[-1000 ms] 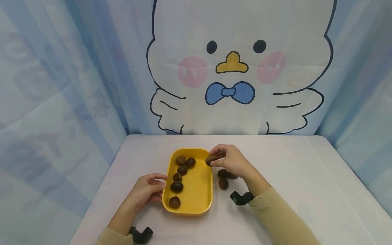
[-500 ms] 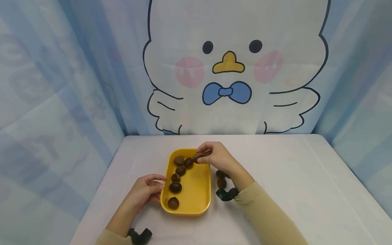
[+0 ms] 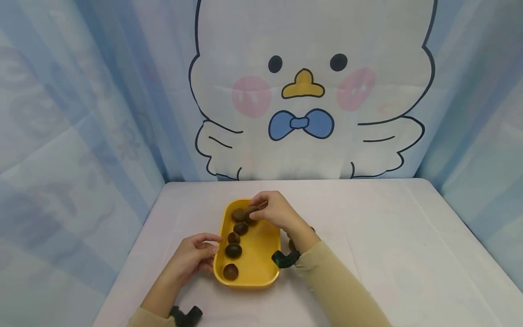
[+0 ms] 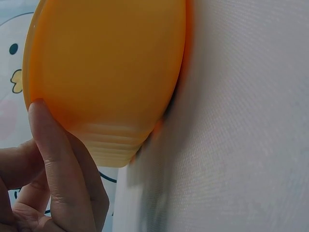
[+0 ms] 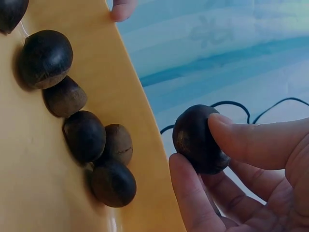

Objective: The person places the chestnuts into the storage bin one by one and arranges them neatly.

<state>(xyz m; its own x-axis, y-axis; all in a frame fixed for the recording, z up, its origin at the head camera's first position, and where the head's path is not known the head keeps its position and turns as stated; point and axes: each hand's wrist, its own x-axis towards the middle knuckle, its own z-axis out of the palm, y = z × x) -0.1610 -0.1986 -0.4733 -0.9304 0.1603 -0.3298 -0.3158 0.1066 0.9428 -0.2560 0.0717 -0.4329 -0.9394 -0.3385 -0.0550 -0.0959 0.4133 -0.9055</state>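
My right hand (image 3: 271, 211) pinches a chestnut (image 5: 200, 140) between thumb and fingers over the far part of a yellow tray (image 3: 261, 254). In the right wrist view this dark brown, rounded chestnut shows plainly, held above the tray's rim. Several other chestnuts lie in the tray along its left and far sides, among them a large one (image 3: 233, 250) and a nearer one (image 3: 230, 272). My left hand (image 3: 196, 255) is at the tray's left side, its fingertips touching the outer wall; one extended finger (image 4: 58, 154) rests against that wall in the left wrist view.
A few chestnuts (image 3: 292, 245) lie on the white table (image 3: 388, 254) right of the tray, mostly hidden behind my right wrist. Dark wrist cameras (image 3: 286, 259) sit at both wrists. A curtain (image 3: 302, 159) with a cartoon bird stands behind the table.
My right hand has moved left with the chestnut, from the tray's right rim to above its far-left chestnuts. My left hand has stayed at the tray's side.
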